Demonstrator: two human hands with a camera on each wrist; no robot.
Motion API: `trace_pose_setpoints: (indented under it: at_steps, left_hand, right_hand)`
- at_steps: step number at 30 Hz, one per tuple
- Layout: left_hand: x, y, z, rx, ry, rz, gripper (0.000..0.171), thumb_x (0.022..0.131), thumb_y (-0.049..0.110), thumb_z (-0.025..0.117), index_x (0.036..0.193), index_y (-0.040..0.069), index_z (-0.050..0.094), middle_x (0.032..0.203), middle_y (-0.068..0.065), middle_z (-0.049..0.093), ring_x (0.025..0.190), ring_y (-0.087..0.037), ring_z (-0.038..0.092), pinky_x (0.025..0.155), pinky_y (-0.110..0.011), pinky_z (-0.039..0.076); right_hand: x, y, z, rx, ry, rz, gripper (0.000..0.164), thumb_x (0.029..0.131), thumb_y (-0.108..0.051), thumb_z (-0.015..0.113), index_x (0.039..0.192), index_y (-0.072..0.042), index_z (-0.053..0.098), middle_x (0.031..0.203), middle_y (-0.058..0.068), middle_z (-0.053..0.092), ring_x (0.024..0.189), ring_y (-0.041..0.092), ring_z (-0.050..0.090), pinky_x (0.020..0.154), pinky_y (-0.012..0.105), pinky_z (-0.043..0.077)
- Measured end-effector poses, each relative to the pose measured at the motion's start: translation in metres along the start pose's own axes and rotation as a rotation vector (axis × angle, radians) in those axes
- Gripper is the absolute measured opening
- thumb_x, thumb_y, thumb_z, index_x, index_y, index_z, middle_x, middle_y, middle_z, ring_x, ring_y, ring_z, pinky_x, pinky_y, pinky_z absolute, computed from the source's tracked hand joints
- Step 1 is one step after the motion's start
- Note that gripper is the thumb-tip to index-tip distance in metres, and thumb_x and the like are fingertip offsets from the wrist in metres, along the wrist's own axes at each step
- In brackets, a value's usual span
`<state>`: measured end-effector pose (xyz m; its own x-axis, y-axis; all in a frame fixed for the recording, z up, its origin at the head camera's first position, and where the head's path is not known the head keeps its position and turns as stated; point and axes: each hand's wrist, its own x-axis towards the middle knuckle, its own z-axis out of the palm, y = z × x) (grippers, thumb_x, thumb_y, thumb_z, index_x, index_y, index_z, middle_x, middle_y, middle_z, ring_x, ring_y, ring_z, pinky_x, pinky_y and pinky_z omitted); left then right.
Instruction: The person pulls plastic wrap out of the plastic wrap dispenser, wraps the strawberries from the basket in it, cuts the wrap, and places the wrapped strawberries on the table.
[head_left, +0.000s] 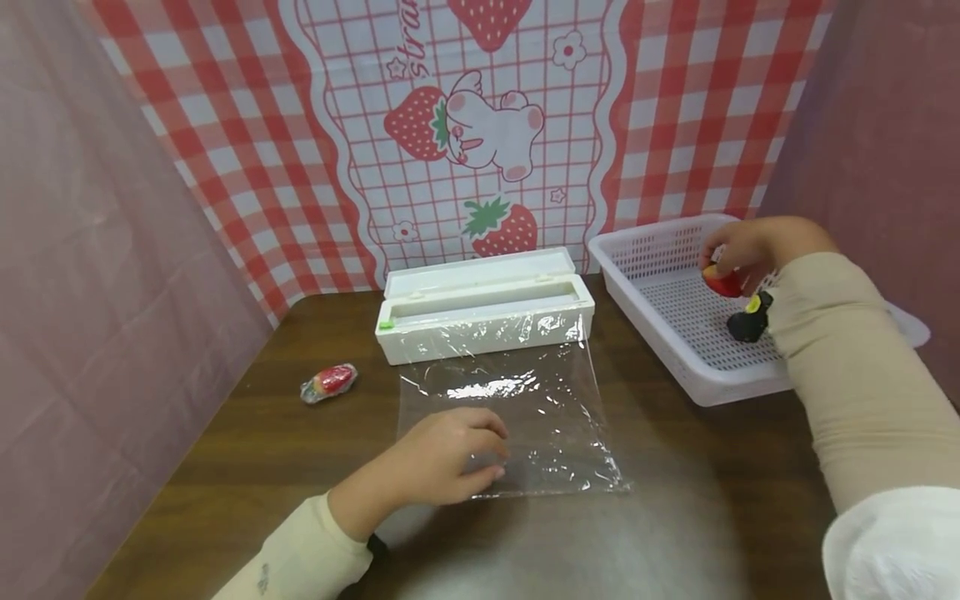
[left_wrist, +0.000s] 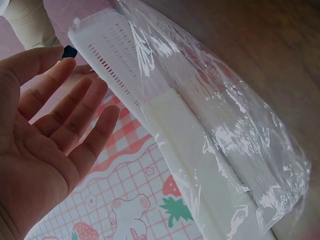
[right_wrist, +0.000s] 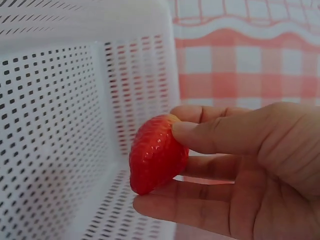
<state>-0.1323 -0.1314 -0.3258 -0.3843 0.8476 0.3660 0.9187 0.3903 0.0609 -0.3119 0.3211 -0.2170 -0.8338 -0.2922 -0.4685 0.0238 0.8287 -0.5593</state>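
My right hand (head_left: 742, 250) is over the white plastic basket (head_left: 663, 333), pinching a red strawberry (right_wrist: 157, 152) between thumb and fingers. In the right wrist view the strawberry shows a yellowish top, beside the basket's perforated wall. My left hand (head_left: 453, 457), its fingers loosely bent and holding nothing, is over the left part of a clear sheet of cling film (head_left: 536, 417). That sheet runs from a long white cling film box (head_left: 487, 337) with its lid tilted back. In the left wrist view the palm and spread fingers (left_wrist: 92, 142) show beside the film.
A film-wrapped red and yellow piece (head_left: 330, 382) lies on the brown wooden table (head_left: 285, 467), left of the box. Behind stands a red checked strawberry-print cloth (head_left: 487, 117). Pinkish drapes (head_left: 97, 250) hang at both sides. A black device (head_left: 750, 318) sits at the right wrist.
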Motion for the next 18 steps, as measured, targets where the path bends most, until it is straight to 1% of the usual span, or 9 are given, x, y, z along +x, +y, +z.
trace_pose_setpoints:
  at_steps: [2,5,11,16,18]
  left_hand:
    - [0.0,0.0,0.0,-0.001,-0.002,-0.005,0.011,0.083,0.021,0.074,0.09,0.013,0.074,0.104,0.0,0.067,0.091,-0.012,0.065,0.082,-0.023,0.052]
    - [-0.001,0.001,0.0,-0.002,-0.009,-0.014,0.011,0.083,0.022,0.074,0.09,0.014,0.074,0.104,0.0,0.067,0.092,-0.012,0.065,0.082,-0.023,0.052]
    - [-0.001,0.001,-0.001,-0.013,-0.013,-0.012,0.011,0.083,0.023,0.074,0.091,0.014,0.074,0.105,-0.001,0.067,0.093,-0.013,0.064,0.083,-0.023,0.052]
    - [-0.001,0.0,-0.003,-0.013,-0.016,-0.02,0.011,0.083,0.022,0.074,0.091,0.014,0.074,0.105,-0.001,0.066,0.094,-0.013,0.064,0.084,-0.024,0.052]
    - [-0.001,0.0,-0.003,-0.014,-0.014,-0.022,0.01,0.084,0.022,0.074,0.091,0.014,0.074,0.105,-0.001,0.067,0.094,-0.013,0.064,0.084,-0.024,0.052]
  right_hand:
    - [-0.002,-0.007,0.001,-0.04,0.02,-0.013,0.025,0.092,-0.003,0.06,0.112,0.005,0.048,0.103,0.024,0.048,0.091,0.035,0.054,0.078,0.047,0.057]
    - [-0.005,-0.014,0.003,-0.1,0.053,-0.053,0.027,0.092,-0.005,0.062,0.114,0.005,0.049,0.106,0.025,0.05,0.093,0.036,0.055,0.076,0.047,0.057]
    - [-0.012,-0.026,0.015,-0.24,0.123,-0.191,0.023,0.093,-0.003,0.06,0.114,0.002,0.054,0.105,0.024,0.056,0.088,0.031,0.058,0.069,0.044,0.058]
    - [-0.023,-0.043,0.032,-0.323,0.239,-0.293,0.027,0.089,-0.003,0.066,0.116,-0.005,0.061,0.107,0.018,0.058,0.09,0.031,0.056,0.065,0.04,0.059]
    - [-0.028,-0.05,0.041,-0.361,0.284,-0.332,0.028,0.087,-0.003,0.068,0.114,-0.008,0.063,0.106,0.014,0.059,0.089,0.029,0.057,0.064,0.037,0.058]
